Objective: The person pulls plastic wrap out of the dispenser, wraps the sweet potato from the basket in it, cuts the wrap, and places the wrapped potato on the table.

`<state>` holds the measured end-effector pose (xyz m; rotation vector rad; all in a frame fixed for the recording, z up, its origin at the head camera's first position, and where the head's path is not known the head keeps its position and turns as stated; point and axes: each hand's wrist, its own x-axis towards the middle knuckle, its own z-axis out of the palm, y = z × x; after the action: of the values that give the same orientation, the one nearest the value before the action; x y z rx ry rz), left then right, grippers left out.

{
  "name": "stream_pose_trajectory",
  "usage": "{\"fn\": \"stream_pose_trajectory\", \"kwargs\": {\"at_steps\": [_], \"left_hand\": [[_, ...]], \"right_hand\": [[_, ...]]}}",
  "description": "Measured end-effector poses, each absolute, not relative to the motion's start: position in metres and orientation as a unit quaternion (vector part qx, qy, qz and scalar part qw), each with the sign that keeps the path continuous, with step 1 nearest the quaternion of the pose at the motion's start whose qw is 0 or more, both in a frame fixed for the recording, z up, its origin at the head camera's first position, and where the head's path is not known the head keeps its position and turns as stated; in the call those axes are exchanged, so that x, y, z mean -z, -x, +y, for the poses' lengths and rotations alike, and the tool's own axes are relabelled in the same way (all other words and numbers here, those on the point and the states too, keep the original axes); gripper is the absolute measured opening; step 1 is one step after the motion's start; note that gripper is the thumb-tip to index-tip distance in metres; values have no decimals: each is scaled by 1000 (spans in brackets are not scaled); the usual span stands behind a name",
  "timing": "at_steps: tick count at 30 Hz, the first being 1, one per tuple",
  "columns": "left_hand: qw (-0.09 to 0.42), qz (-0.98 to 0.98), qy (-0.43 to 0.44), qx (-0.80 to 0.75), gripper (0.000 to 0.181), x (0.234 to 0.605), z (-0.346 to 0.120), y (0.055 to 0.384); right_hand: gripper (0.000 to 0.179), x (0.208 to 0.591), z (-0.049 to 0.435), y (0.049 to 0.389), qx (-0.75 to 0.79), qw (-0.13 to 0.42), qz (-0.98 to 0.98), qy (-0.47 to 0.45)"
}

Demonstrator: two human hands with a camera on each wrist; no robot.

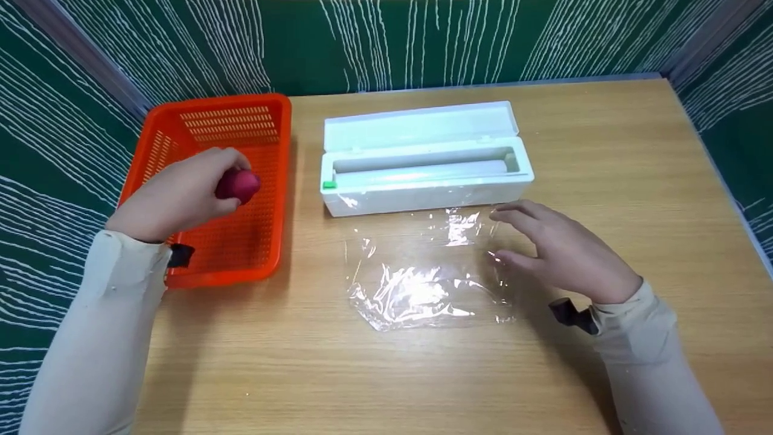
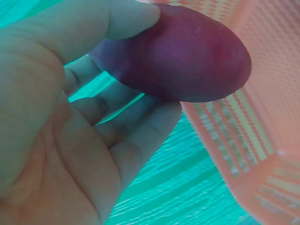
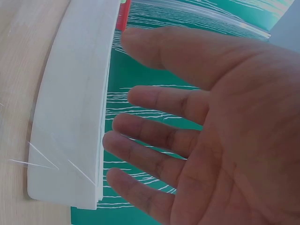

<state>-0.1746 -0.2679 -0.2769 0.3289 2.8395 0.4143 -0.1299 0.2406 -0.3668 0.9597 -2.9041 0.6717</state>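
Observation:
My left hand [image 1: 181, 193] holds a smooth, purple-red oval thing [image 2: 187, 56] between thumb and fingers, above the orange basket [image 1: 281, 181]. In the left wrist view it is long and rounded at its far end, and the thumb overlaps its top. A crumpled, shiny sheet of clear plastic wrap [image 1: 416, 290] lies on the table in front of a white wrap dispenser box [image 1: 423, 198]. At the sheet's right edge is my right hand [image 1: 567, 251], its fingers spread and slightly bent with nothing between them. The right wrist view shows its palm beside the box [image 3: 70, 103].
The box lid [image 1: 420, 127] stands raised at the back, and a white roll [image 1: 423, 174] lies inside. A small green piece [image 1: 329, 185] sits at the box's front left corner. Green, white-streaked walls [image 1: 423, 42] border the wooden table [image 1: 392, 380] at the back and sides.

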Motion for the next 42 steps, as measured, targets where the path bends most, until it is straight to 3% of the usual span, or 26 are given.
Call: {"fn": "stream_pose_trajectory", "kwargs": {"at_steps": [12, 22, 35, 42], "left_hand": [[31, 970, -125, -206, 57, 268, -234, 157], [-86, 934, -229, -261, 52, 265, -206, 140], [-141, 879, -275, -363, 53, 283, -174, 116], [-146, 850, -293, -412, 51, 297, -161, 115]], "right_hand": [[57, 367, 240, 131, -206, -6, -932, -297], [62, 365, 240, 131, -207, -7, -934, -293], [63, 362, 244, 129, -215, -9, -938, -271], [65, 357, 246, 129, -225, -23, -943, -242]]}}
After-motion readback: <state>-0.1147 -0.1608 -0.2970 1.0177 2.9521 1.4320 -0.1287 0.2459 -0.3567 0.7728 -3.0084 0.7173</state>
